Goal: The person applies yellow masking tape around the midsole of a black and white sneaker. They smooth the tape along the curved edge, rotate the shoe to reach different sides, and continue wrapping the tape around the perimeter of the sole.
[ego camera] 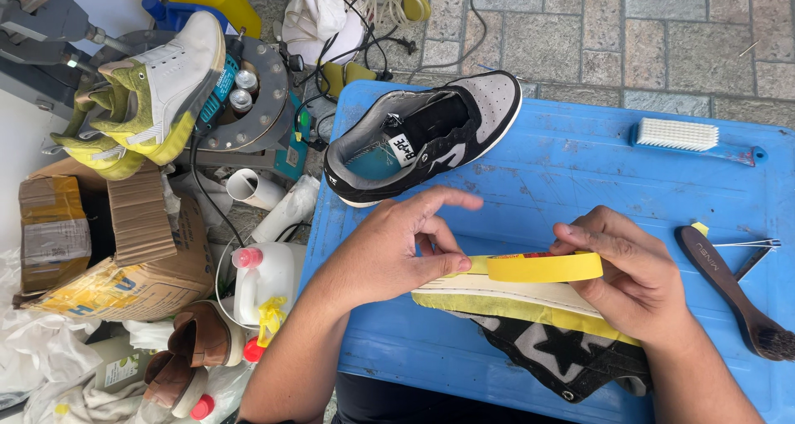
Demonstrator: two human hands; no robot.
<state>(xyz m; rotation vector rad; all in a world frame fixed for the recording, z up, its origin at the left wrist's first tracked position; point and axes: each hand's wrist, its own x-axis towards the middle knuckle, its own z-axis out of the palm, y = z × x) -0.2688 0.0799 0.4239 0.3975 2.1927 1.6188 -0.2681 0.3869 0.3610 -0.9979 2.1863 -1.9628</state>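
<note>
A black sneaker with a star pattern lies on its side on the blue plastic table, its pale sole edge covered with yellow masking tape. My right hand holds a yellow tape roll against the sole. My left hand presses the tape's free end onto the sole with its thumb, fingers spread above. A second black, grey and white sneaker rests on the table's far left corner.
A blue-handled scrub brush, a dark wooden brush and metal tweezers lie on the table's right. Left of the table are white-green shoes on a machine, cardboard boxes, a white jug and brown shoes.
</note>
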